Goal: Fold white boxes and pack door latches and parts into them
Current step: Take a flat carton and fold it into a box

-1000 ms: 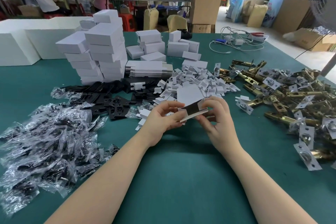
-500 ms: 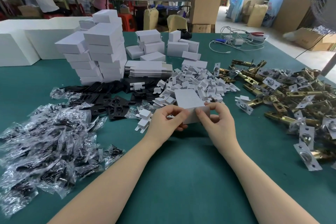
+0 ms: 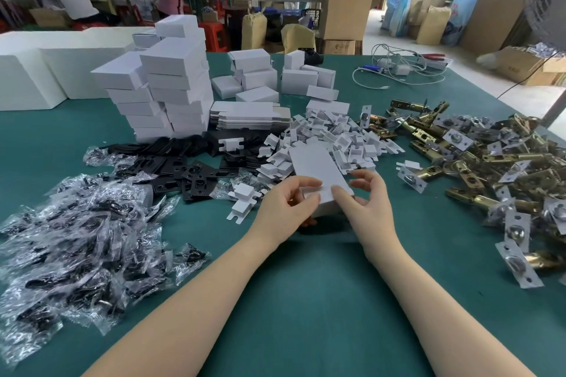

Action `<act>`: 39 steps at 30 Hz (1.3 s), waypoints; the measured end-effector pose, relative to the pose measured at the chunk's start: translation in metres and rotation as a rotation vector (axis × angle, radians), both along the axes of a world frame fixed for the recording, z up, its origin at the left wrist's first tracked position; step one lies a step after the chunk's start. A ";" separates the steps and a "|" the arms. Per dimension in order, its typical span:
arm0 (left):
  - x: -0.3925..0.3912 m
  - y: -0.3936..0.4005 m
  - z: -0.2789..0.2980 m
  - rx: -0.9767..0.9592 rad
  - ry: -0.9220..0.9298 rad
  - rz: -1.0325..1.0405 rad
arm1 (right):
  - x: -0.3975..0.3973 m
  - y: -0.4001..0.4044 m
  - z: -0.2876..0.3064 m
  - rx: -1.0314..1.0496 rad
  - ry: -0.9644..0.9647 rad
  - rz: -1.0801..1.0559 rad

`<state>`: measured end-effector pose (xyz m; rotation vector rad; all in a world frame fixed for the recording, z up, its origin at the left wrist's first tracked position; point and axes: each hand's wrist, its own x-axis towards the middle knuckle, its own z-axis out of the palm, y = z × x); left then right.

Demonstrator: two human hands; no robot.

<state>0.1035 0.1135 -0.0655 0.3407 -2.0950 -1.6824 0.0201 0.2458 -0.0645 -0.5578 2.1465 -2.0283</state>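
A small white box stands on the green table in front of me, held between both hands. My left hand grips its near end, thumb on top and fingers curled round the left side. My right hand pinches the near right corner, the index finger pressing on the top face. Brass door latches lie heaped at the right. A pile of small white card inserts sits just behind the box. Black plates and bagged parts lie at the left.
Stacks of folded white boxes and a pile of flat box blanks stand at the back left. White cables lie at the far right edge. Big white cartons sit at the far left. People work at benches behind.
The box flap, open with a dark inside showing a second ago, has been folded shut. The box now rests lower on the table with both hands holding its near end.
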 end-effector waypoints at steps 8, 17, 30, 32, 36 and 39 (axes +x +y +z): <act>0.005 0.010 -0.003 -0.598 0.082 0.050 | -0.006 0.003 0.003 -0.290 -0.286 0.007; 0.006 0.007 -0.001 -1.215 0.171 0.362 | 0.002 0.010 0.014 0.007 0.324 0.113; 0.003 0.002 0.003 -0.943 0.212 0.368 | 0.017 0.002 0.015 -0.186 0.242 0.102; 0.002 0.002 0.002 -0.943 0.217 0.366 | 0.016 0.002 0.014 -0.198 0.230 0.105; 0.001 0.001 0.001 -0.958 0.230 0.377 | 0.016 0.002 0.011 -0.199 0.228 0.118; 0.000 0.001 -0.001 -0.983 0.224 0.394 | 0.016 0.002 0.011 -0.191 0.227 0.119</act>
